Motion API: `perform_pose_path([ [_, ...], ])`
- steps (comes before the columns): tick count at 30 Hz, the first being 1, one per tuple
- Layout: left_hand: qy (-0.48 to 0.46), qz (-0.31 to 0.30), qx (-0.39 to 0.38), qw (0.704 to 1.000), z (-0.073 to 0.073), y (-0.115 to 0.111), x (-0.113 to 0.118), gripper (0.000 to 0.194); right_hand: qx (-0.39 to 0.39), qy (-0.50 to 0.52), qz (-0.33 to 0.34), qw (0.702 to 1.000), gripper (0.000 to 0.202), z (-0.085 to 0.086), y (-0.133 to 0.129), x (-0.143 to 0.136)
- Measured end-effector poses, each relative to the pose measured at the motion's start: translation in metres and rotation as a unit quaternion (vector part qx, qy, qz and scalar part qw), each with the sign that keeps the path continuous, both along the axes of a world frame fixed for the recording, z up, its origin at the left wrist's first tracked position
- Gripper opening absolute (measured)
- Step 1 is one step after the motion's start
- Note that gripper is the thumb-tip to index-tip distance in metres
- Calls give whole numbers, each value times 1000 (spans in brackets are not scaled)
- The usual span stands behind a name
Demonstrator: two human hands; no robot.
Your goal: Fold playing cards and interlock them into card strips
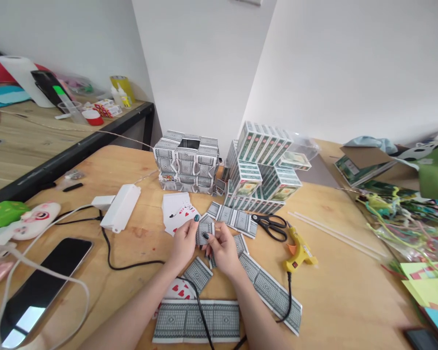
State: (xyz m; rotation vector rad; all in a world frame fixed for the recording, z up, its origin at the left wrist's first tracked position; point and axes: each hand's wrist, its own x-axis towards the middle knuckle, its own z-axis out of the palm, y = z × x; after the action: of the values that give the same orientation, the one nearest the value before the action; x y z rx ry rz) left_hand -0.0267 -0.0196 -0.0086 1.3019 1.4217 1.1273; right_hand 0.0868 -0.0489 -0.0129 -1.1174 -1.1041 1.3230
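Note:
Between my hands is a folded playing card (204, 232) with a grey patterned back. My left hand (184, 245) pinches its left side, and the fingers of my right hand (222, 248) close on its right side. Just below lies another folded card (197, 275) on the table. A strip of joined cards (196, 321) rests nearest to me, and a second strip (272, 289) slants beneath my right forearm. Loose face-up cards (177, 211) are fanned beyond my left hand. Behind them stands a box-like structure (186, 163) built from folded cards, with a dark opening on top.
Card packs (263, 170) are stacked at the back. Right of my hands lie black scissors (272, 226), a yellow glue gun (298, 253) with its cord, and white glue sticks (336, 233). A power strip (121, 208) and a phone (36, 291) lie left; cables cross the table.

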Motion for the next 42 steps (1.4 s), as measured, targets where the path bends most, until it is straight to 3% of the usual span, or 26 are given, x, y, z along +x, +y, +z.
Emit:
perform_pose_path([
  [10, 123, 38, 52, 990, -2, -1, -5, 36, 46, -89, -20, 995, 12, -4, -4, -5],
  [18, 236, -32, 61, 969, -4, -1, -6, 43, 32, -69, -30, 997, 14, -2, -1, -1],
  [25, 282, 7, 84, 956, -3, -1, -5, 43, 37, -141, -38, 989, 17, -2, -2, -1],
  [31, 270, 11, 109, 957, 0, -2, -12, 26, 8, -120, -118, 986, 29, -6, 2, 4],
  [34, 317, 21, 182, 931, 3, 0, -14, 23, -6, -112, -163, 980, 40, -7, 5, 7],
  [38, 369, 20, 231, 900, 2, 1, -12, 48, -9, -111, -188, 976, 61, -5, 6, 7],
  [42, 389, 20, 212, 896, -3, 2, -11, 62, -2, -110, -212, 971, 59, -3, 5, 6],
])
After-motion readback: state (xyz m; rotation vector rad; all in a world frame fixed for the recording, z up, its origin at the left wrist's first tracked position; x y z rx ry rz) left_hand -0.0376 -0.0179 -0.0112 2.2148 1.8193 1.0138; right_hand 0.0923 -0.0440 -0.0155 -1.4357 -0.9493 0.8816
